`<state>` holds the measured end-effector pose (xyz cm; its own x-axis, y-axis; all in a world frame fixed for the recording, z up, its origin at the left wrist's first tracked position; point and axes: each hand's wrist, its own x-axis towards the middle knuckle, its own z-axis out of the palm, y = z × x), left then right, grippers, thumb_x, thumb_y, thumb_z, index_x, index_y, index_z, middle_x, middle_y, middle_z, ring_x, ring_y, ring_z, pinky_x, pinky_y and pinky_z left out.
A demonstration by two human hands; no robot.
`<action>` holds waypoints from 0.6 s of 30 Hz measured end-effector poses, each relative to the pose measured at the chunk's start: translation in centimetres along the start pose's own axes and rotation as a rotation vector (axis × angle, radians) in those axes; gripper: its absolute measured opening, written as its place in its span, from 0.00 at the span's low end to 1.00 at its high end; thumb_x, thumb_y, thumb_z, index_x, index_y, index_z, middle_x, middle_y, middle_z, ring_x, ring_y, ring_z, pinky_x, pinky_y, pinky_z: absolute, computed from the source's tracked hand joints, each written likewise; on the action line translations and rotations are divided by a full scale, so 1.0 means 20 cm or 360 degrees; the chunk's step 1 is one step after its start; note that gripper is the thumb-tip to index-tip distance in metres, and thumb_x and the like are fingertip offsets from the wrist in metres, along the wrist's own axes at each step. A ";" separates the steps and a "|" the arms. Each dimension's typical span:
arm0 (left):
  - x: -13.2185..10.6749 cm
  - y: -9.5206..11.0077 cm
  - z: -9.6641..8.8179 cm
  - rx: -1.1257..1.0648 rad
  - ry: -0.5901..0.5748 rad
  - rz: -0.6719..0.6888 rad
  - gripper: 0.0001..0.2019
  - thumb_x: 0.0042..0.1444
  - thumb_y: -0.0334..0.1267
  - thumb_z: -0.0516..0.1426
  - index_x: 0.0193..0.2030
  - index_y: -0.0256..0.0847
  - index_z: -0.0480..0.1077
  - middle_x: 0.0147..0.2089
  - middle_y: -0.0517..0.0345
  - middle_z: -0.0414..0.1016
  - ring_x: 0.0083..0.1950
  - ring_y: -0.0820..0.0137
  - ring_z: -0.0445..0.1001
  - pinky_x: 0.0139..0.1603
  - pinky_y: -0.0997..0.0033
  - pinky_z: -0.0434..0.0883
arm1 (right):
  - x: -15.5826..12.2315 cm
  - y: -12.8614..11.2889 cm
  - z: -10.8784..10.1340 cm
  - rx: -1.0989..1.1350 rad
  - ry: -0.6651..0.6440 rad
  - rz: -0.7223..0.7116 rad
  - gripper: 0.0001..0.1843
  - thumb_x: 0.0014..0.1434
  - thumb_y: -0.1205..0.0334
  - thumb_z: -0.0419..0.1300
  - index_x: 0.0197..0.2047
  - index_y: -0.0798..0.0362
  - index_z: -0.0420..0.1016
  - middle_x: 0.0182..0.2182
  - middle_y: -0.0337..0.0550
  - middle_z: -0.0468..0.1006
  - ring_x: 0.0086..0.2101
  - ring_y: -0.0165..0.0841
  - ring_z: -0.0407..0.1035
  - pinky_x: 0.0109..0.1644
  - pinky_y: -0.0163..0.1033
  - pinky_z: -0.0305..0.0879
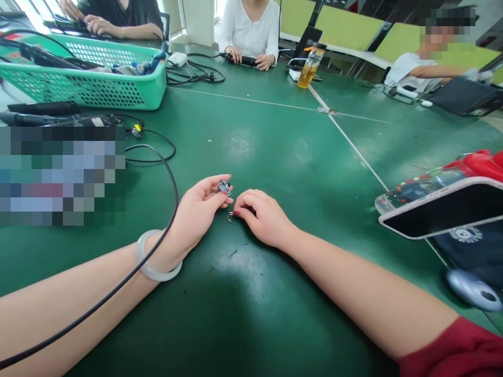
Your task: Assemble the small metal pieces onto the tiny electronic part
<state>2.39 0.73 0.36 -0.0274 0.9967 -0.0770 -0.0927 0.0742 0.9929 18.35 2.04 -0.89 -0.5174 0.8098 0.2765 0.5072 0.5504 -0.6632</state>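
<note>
A green table (275, 141) is seen across most of the view, crossed by pale seams; directions are read from the middle of the view, with 12 o'clock at the top. At 12 o'clock a person in white (249, 26) is seen, both hands laid on a black object; at 11 o'clock a person in dark clothing (126, 18) is partly shown; at 2 o'clock a third person (412, 70) is seen beside a black bag (467, 96).

At 10 o'clock a mint basket (157, 89) is filled with black and blue items; at 3 o'clock a phone (440, 209) is propped at a tilt, with a red object (481, 163) behind it; at 1 o'clock a bottle (308, 73) of amber liquid is stood; at 4 o'clock a mouse (473, 289) is placed. A black cable (118, 285) is looped in front of the left forearm, where a pale bangle (151, 269) is worn.

Near the middle, toward 9 o'clock, a small grey part (223, 187) is held between thumb and fingers of the left hand (200, 207); toward 5 o'clock the right hand (265, 217) is curled narrow, with a tiny metal bit (229, 216) pinched at its fingertips; the hands are kept just apart.
</note>
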 end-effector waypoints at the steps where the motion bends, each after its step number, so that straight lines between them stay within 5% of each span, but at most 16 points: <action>1: 0.00 0.00 0.00 0.0002 -0.0006 -0.0003 0.21 0.49 0.30 0.57 0.53 0.38 0.71 0.43 0.56 0.74 0.36 0.75 0.73 0.41 0.74 0.70 | 0.00 0.00 0.00 0.0001 0.0012 0.0032 0.08 0.60 0.70 0.56 0.30 0.53 0.70 0.31 0.39 0.75 0.36 0.30 0.66 0.44 0.37 0.61; 6: 0.00 0.00 0.00 0.0001 -0.0006 -0.0011 0.22 0.50 0.28 0.56 0.53 0.38 0.71 0.43 0.56 0.74 0.36 0.76 0.73 0.41 0.74 0.70 | -0.01 -0.02 -0.01 -0.0004 0.0035 0.0176 0.06 0.61 0.67 0.57 0.32 0.52 0.73 0.28 0.36 0.75 0.33 0.29 0.66 0.40 0.35 0.60; 18: 0.00 -0.01 0.00 0.0034 -0.0008 0.0017 0.20 0.51 0.30 0.57 0.52 0.38 0.72 0.44 0.55 0.74 0.36 0.76 0.73 0.41 0.75 0.70 | -0.01 -0.01 -0.02 -0.0052 -0.0075 0.0067 0.11 0.60 0.73 0.56 0.36 0.51 0.78 0.32 0.37 0.80 0.36 0.30 0.68 0.46 0.38 0.62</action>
<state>2.35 0.64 0.25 -0.0232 0.9975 -0.0663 -0.0714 0.0645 0.9954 18.67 1.98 -0.52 -0.5264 0.8226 0.2152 0.5513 0.5229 -0.6501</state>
